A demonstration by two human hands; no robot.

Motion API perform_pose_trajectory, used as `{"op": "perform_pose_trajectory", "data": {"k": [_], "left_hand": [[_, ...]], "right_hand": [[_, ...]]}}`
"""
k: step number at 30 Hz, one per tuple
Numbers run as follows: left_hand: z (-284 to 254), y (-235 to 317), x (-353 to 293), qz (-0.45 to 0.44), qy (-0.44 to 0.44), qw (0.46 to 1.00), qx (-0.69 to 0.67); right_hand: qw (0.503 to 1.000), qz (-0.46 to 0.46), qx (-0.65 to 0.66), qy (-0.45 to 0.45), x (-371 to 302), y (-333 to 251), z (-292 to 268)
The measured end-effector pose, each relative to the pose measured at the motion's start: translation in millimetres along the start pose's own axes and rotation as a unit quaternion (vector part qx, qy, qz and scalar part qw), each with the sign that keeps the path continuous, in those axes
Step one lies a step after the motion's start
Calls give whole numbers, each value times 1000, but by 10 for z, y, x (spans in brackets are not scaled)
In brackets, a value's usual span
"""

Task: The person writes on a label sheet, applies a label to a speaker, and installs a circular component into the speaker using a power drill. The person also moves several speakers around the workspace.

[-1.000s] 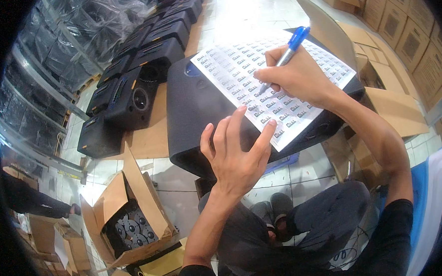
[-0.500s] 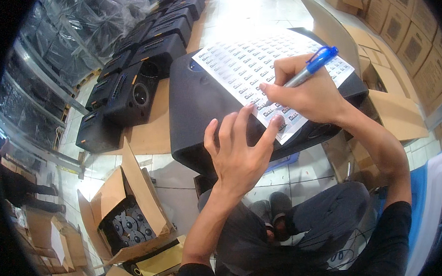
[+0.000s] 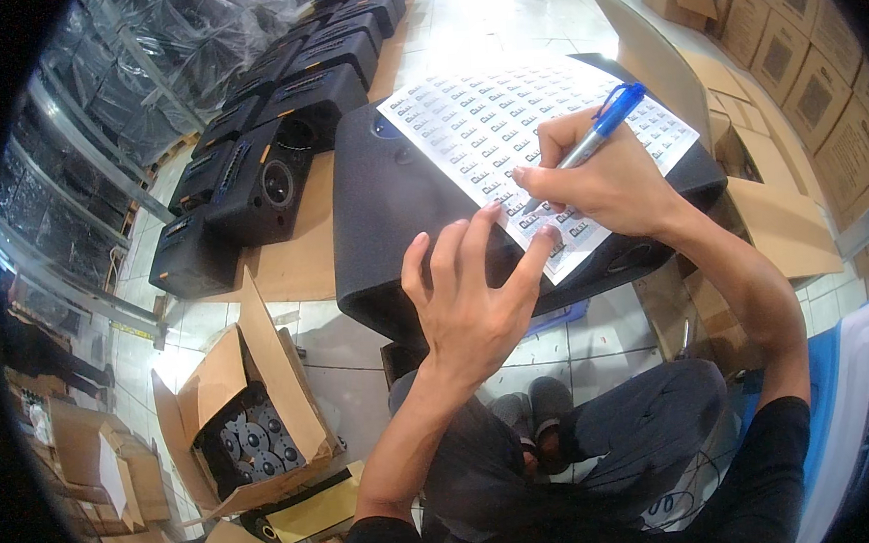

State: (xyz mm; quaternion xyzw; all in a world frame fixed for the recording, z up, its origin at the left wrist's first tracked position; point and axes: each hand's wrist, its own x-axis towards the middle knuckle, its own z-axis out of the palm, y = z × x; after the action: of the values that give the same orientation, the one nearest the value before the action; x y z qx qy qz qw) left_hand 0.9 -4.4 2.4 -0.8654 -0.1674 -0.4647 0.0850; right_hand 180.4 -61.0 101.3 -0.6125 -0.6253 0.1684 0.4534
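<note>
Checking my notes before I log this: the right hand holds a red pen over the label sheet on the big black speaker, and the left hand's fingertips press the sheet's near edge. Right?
Not quite: the pen is blue and silver, not red. The head view shows the right hand holding it over the label sheet on the big black speaker, with the left hand fingertips on the sheet's near edge.

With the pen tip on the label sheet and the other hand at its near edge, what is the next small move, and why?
Probably keep the left hand pressing the label sheet flat and slide the pen tip on to the neighbouring label. The right hand holds the pen with its tip on a label near the sheet's near edge, and the sheet only lies loose on the black speaker cabinet, so it may shift.
</note>
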Motion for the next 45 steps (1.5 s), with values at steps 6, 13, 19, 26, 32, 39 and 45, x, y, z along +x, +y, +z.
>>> {"op": "perform_pose_trajectory", "data": {"k": [6,13,19,26,32,39,45], "left_hand": [[4,1,-7,-1,-1,1000,-3],[-1,9,9,-4,2,1000,-1],[-8,11,9,-4,-1,1000,-1],[-7,12,9,-3,-2,1000,-3],[-5,6,4,0,-1,1000,-2],[-10,13,7,-3,-2,1000,-3],[-18,-1,7,2,-6,1000,5]], "right_hand": [[1000,1,-9,-4,6,15,5],[1000,12,4,21,6,-4,-5],[998,3,-1,65,6,18,-8],[998,18,0,53,10,31,-10],[999,21,-3,48,14,12,-4],[997,9,-14,72,8,22,2],[993,-16,10,119,-44,8,-18]]}}
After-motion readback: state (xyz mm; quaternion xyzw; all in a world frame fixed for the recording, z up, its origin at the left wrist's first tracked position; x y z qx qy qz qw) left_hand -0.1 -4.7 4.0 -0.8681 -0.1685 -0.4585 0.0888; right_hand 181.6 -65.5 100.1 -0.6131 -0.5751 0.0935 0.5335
